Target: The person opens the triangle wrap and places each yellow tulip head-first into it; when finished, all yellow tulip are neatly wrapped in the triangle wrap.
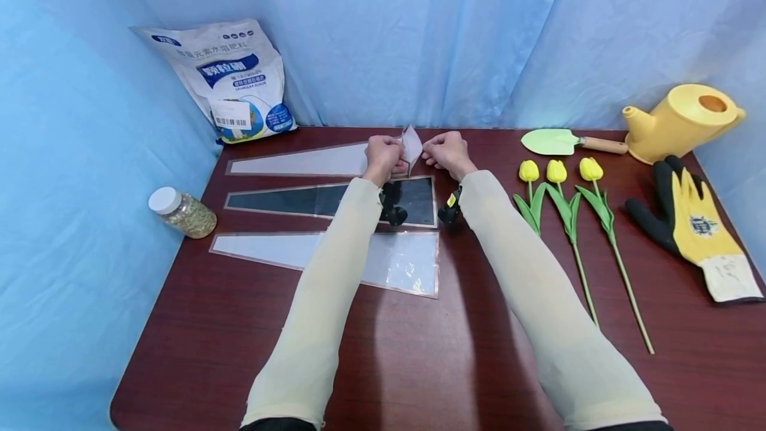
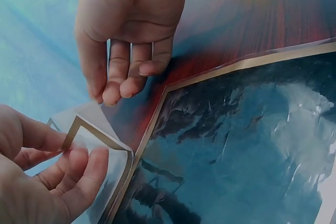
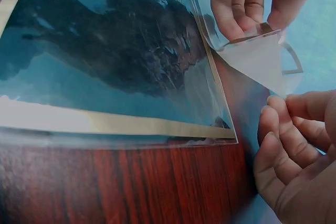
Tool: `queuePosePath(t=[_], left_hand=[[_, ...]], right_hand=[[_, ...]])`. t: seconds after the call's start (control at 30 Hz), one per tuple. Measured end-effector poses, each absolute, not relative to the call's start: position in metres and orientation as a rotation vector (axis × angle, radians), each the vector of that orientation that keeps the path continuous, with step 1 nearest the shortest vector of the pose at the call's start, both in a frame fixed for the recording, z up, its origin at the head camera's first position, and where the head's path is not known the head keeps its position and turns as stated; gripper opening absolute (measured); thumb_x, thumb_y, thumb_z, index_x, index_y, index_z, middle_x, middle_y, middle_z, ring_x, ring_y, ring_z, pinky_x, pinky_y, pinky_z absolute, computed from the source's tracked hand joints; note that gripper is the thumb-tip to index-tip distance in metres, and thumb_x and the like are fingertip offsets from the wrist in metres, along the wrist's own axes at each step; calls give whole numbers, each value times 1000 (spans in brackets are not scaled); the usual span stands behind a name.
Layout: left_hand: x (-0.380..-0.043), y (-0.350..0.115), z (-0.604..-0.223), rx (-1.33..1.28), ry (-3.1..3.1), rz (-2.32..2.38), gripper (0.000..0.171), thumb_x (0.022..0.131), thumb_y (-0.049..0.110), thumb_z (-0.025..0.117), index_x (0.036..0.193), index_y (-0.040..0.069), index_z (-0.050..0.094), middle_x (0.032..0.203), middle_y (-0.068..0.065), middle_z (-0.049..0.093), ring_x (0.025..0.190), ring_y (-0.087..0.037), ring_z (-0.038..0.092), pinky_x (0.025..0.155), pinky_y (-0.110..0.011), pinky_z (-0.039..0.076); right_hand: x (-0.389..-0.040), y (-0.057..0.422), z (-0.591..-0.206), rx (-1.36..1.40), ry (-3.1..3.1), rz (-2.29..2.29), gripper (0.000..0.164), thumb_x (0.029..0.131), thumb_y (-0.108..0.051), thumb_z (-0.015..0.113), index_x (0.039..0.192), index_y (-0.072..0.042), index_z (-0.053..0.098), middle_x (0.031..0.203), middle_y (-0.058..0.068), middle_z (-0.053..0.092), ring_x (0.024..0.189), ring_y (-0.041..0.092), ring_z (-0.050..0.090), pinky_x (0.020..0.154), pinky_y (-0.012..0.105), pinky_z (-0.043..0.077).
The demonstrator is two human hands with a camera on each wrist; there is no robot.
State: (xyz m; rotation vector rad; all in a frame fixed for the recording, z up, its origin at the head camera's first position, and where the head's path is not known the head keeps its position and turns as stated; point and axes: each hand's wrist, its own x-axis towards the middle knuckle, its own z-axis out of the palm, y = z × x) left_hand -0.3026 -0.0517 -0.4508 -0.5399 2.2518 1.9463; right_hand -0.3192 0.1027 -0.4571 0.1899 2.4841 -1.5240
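My left hand [image 1: 385,157] pinches the wide end of the back white flower sleeve [image 1: 323,161], a tapered clear-and-white wrapper with gold edging. Its corner is lifted into a pointed flap [image 3: 257,59]. At that flap's tip, the thumb and forefinger of my right hand [image 1: 450,153] meet and pinch it; the other fingers are loosely bent. In the left wrist view, a gold-edged corner [image 2: 86,129] folds up between the two hands. Just in front lies a black flower sleeve [image 1: 281,201], and nearer still another white flower sleeve [image 1: 401,261], partly hidden by my left forearm.
A white fertilizer bag [image 1: 239,78] leans at back left, near a jar [image 1: 191,213] of dried bits. To the right are several things: a green trowel [image 1: 549,142], yellow tulips [image 1: 556,171], a yellow watering can [image 1: 682,122] and yellow-black gloves [image 1: 697,215]. Blue curtains surround the table.
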Motion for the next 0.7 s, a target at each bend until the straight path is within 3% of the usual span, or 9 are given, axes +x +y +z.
queuePosePath(t=[0.33, 0.7], left_hand=[[-304, -52, -454, -520, 2252, 1949, 17, 93, 6, 61, 100, -2, 73, 71, -11, 66, 49, -14, 58, 52, -28, 58], [-305, -56, -453, -474, 2284, 1937, 17, 93, 7, 63, 101, -3, 74, 69, -10, 61, 52, -14, 55, 51, -24, 55]], right_hand=[[-320, 102, -458, 119, 2528, -1428, 23, 98, -18, 60, 105, -2, 75, 76, 0, 69, 62, 5, 64, 54, 20, 52], [-324, 105, -458, 88, 2540, -1289, 24, 97, -16, 57, 94, 0, 75, 65, -3, 64, 59, 11, 57, 54, 22, 49]])
